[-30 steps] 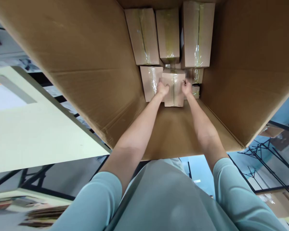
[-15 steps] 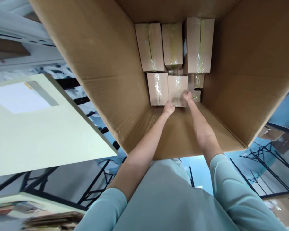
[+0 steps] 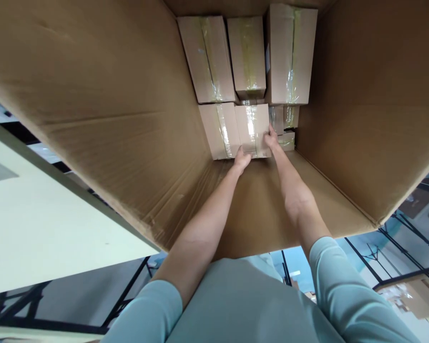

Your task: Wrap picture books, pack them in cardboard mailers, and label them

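Observation:
Both my arms reach down into a large cardboard carton (image 3: 157, 143). A small taped cardboard box (image 3: 259, 125) lies between my hands, in the near row inside. My left hand (image 3: 242, 160) grips its near left corner, thumb on top. On its right side, my right hand (image 3: 270, 138) holds the edge with the thumb up and the fingers partly hidden. Another taped box (image 3: 216, 125) sits close against it on the left. Lower boxes (image 3: 286, 141) show to the right, partly covered by my right hand.
Three taller taped boxes, left (image 3: 209, 57), middle (image 3: 248, 57) and right (image 3: 293, 57), stand along the carton's far wall. A pale tabletop (image 3: 57, 228) is beside the carton on the left. Black metal frames (image 3: 361, 259) stand outside at the right.
My view has moved closer over the carton, so its contents look larger. The box between my hands now sits closer against its left neighbour. My right hand has settled on its right side.

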A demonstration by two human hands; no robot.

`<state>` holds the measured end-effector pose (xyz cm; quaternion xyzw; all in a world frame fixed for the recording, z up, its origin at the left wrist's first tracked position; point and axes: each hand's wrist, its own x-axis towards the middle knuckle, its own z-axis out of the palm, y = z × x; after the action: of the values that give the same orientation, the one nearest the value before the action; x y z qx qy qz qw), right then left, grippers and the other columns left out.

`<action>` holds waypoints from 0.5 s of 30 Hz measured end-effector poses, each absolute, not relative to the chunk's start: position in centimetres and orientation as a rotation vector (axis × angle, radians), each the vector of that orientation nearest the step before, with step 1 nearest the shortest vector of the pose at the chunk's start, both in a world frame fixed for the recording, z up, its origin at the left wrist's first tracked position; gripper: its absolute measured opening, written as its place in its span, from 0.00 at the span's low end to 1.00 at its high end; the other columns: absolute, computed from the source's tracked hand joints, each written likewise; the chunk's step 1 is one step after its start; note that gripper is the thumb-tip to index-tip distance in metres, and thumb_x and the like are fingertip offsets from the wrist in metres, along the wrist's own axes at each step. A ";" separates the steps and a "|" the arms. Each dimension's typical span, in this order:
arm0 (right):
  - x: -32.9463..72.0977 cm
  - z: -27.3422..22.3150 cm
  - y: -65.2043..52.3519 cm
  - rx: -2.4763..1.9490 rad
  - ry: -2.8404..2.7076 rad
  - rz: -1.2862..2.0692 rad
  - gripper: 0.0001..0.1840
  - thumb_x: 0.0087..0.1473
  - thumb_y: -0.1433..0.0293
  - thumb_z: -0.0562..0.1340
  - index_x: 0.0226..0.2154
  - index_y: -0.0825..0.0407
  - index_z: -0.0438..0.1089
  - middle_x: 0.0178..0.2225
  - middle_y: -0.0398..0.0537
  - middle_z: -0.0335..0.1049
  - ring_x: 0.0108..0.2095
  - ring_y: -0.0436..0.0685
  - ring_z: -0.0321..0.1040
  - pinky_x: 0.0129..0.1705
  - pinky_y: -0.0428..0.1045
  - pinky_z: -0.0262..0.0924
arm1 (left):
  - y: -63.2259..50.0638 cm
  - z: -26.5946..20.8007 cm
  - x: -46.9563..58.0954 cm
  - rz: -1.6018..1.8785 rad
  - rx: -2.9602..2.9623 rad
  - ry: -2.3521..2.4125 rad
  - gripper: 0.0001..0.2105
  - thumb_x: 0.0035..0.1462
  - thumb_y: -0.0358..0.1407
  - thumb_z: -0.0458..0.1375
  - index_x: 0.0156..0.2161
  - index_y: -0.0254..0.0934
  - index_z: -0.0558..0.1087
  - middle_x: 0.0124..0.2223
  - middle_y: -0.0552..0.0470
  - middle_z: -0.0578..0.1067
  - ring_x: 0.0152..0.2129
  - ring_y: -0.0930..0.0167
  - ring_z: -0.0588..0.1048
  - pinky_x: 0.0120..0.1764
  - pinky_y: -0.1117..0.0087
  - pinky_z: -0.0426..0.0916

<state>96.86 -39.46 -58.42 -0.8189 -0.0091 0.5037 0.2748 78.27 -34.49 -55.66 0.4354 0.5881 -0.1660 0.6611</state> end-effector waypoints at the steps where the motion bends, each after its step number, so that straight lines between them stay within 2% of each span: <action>1: 96.9 -58.5 -39.3 -2.187 -0.021 1.341 0.44 0.66 0.66 0.61 0.81 0.51 0.61 0.72 0.49 0.79 0.77 0.58 0.69 0.85 0.60 0.50 | -34.7 -55.5 78.6 -0.412 0.965 1.372 0.48 0.64 0.32 0.70 0.84 0.31 0.57 0.84 0.30 0.60 0.82 0.50 0.62 0.82 0.53 0.56; 4: 96.7 -58.8 -39.1 -2.158 0.023 1.302 0.43 0.66 0.65 0.62 0.80 0.54 0.64 0.74 0.51 0.76 0.79 0.60 0.66 0.86 0.58 0.48 | -35.2 -54.8 79.7 -0.468 0.932 1.430 0.48 0.65 0.27 0.68 0.86 0.34 0.54 0.89 0.41 0.44 0.86 0.60 0.49 0.83 0.67 0.46; 6: 96.7 -58.7 -39.3 -2.149 0.064 1.308 0.41 0.67 0.66 0.63 0.79 0.56 0.67 0.76 0.52 0.74 0.82 0.60 0.62 0.86 0.56 0.45 | -35.6 -54.4 80.2 -0.478 0.930 1.431 0.48 0.64 0.24 0.67 0.86 0.34 0.54 0.89 0.42 0.42 0.87 0.63 0.46 0.84 0.69 0.41; 11: 97.8 -58.0 -40.4 -2.082 0.073 1.408 0.39 0.69 0.70 0.62 0.79 0.56 0.66 0.79 0.51 0.68 0.82 0.58 0.62 0.86 0.54 0.49 | -35.5 -54.3 80.3 -0.475 0.915 1.442 0.43 0.58 0.20 0.70 0.79 0.35 0.70 0.88 0.41 0.51 0.85 0.59 0.53 0.84 0.63 0.45; 13: 98.4 -57.7 -40.4 -2.065 0.072 1.428 0.43 0.68 0.67 0.66 0.80 0.59 0.63 0.80 0.56 0.65 0.82 0.61 0.62 0.85 0.55 0.49 | -35.3 -54.4 79.9 -0.461 0.894 1.471 0.40 0.56 0.19 0.72 0.73 0.35 0.75 0.85 0.39 0.60 0.84 0.56 0.58 0.84 0.59 0.49; 15: 99.3 -57.8 -39.8 -2.081 0.100 1.364 0.51 0.67 0.59 0.72 0.82 0.62 0.59 0.80 0.61 0.65 0.83 0.64 0.60 0.86 0.57 0.48 | -35.3 -54.4 79.4 -0.449 0.854 1.517 0.34 0.55 0.20 0.73 0.68 0.33 0.79 0.80 0.35 0.70 0.81 0.52 0.64 0.83 0.55 0.53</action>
<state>99.28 -39.79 -57.82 -0.7918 0.0382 0.5188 0.3200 79.44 -35.33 -54.44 0.3717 0.6605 -0.1955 0.6224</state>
